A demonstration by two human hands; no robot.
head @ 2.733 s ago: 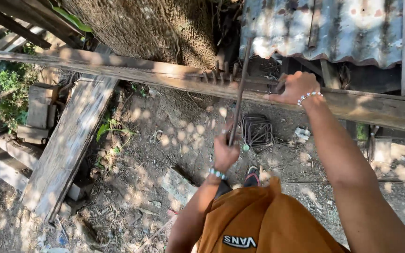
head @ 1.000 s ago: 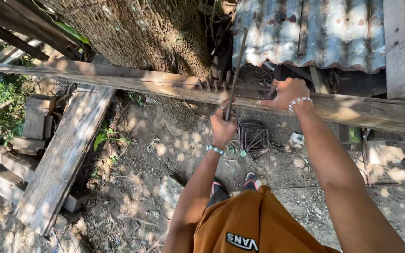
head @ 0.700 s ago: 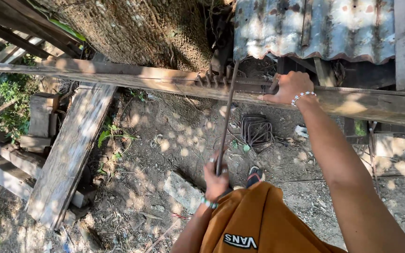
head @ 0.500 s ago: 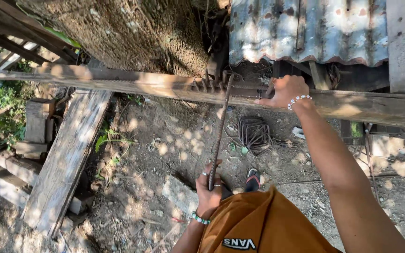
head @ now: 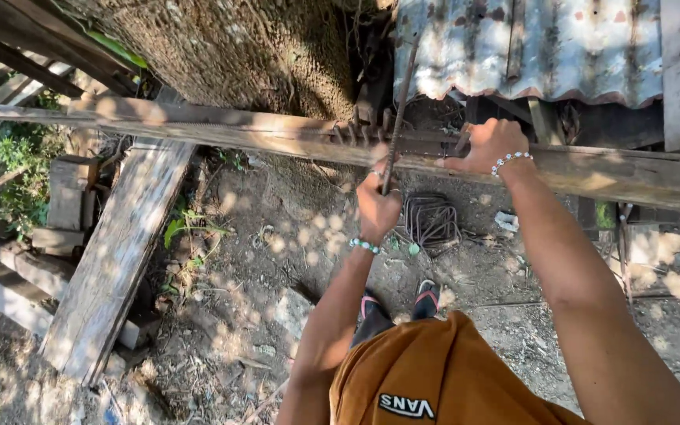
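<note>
Rebar work was in hand at this moment. Half a second before, your left hand (head: 377, 206) was low, near your waist, with the thin dark ribbed steel rod (head: 397, 110) leaning toward you; now the hand was up close under the long weathered wooden beam (head: 198, 130), and the rod stood steeper, its top reaching in front of the rusty corrugated metal sheet (head: 529, 47). I judge that you swung the rod back up for another bend.

Your left grip was pressed around the lower part of the rod, fingers fully wrapped. Your right hand (head: 488, 145) lay on the beam just right of the rod, fingers curled over the far edge; whether it also held something small there, I could not tell.

The rod passed among short metal pins (head: 360, 132) that stood out of the beam; I counted about four, but they overlapped.

Counted: one rod in hand, one beam, one grey plank (head: 112, 260) leaning to the ground at the left, one bundle of bent square wire rings (head: 432, 220) on the dirt below, and two beaded bracelets, one on each wrist.
</note>
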